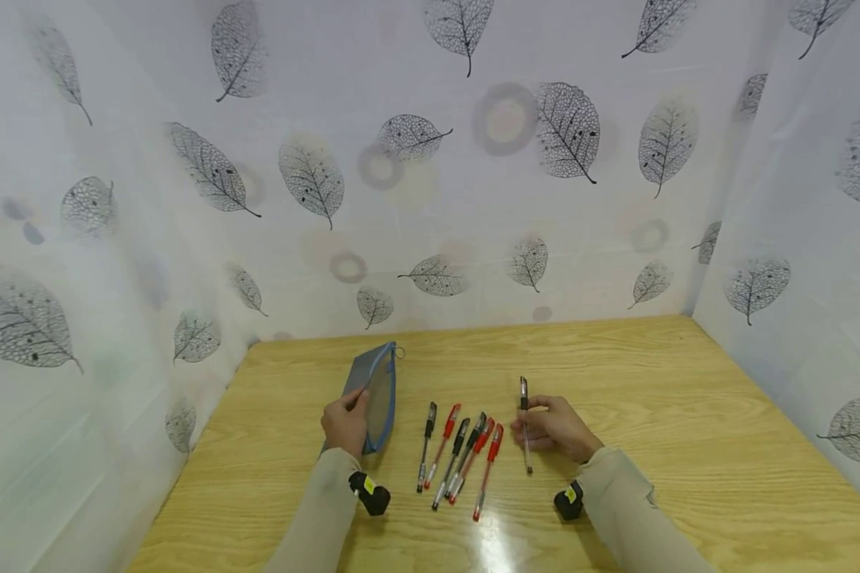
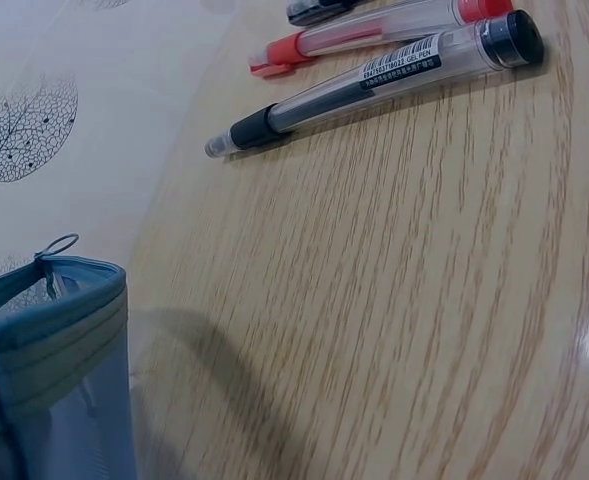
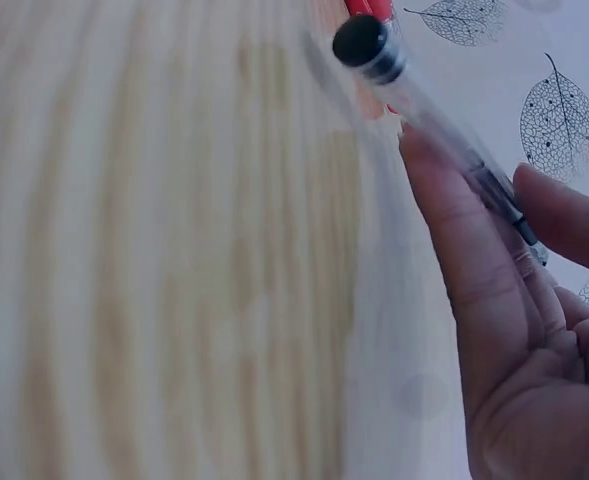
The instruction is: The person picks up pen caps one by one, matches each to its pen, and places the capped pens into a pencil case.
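My left hand (image 1: pixel 347 422) grips the near edge of a blue-grey zippered pencil pouch (image 1: pixel 361 372), whose mouth gapes toward the right. In the left wrist view the pouch (image 2: pixel 64 350) shows its blue zip edge and pull ring; the hand itself is out of that view. Between thumb and fingers, my right hand (image 1: pixel 555 428) pinches a clear gel pen with a black cap (image 1: pixel 523 390), held nearly upright over the table. Seen from the right wrist, the pen's dark end (image 3: pixel 362 42) points toward the camera. Left of this hand lie black-capped pens (image 1: pixel 430 422) and red-capped pens (image 1: pixel 494 446).
The loose pens lie side by side, some overlapping, on a wood-grain table (image 1: pixel 616 358). A white curtain with a leaf print (image 1: pixel 473 199) hangs behind the table and along both sides.
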A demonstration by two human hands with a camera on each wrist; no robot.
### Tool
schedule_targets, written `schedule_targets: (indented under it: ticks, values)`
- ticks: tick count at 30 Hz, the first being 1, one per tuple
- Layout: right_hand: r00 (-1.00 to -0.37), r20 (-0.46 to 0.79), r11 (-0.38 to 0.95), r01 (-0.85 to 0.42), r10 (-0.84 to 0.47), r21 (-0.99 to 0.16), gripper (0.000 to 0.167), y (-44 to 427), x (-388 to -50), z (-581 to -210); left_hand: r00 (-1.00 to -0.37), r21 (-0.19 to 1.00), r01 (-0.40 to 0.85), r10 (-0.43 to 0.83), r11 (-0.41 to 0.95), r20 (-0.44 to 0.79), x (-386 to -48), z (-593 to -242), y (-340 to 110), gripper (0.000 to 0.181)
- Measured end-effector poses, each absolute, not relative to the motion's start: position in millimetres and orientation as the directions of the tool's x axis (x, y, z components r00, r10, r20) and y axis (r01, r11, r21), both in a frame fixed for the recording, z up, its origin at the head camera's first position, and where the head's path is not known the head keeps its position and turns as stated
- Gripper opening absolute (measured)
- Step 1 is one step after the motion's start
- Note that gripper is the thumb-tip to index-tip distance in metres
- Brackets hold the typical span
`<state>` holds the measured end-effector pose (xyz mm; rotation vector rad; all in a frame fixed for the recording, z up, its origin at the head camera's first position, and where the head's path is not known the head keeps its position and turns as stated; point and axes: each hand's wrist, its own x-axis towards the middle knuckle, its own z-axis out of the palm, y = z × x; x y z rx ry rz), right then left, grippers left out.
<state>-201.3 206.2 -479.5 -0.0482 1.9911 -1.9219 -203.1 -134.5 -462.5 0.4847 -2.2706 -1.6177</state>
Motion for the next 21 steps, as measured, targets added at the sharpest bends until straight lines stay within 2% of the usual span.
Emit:
schedule_targets:
  ticks: [11, 21]
  values:
    - [-0.940, -0.237, 0.092, 0.221, -0.245, -0.971, 0.027, 198.4, -201.3, -470.6, -0.903, 0.957, -0.115, -0.430, 0.265, 0.011, -203.7, -461.4, -134.0, 0.027]
    - [-0.957, -0.191, 0.118, 0.168, -0.219, -0.979, 0.024, 188.9, -206.8, -473.1, -0.889, 0.962, -0.095, -0.456, 0.256, 0.034, -205.7, -465.9, -135.5, 0.025]
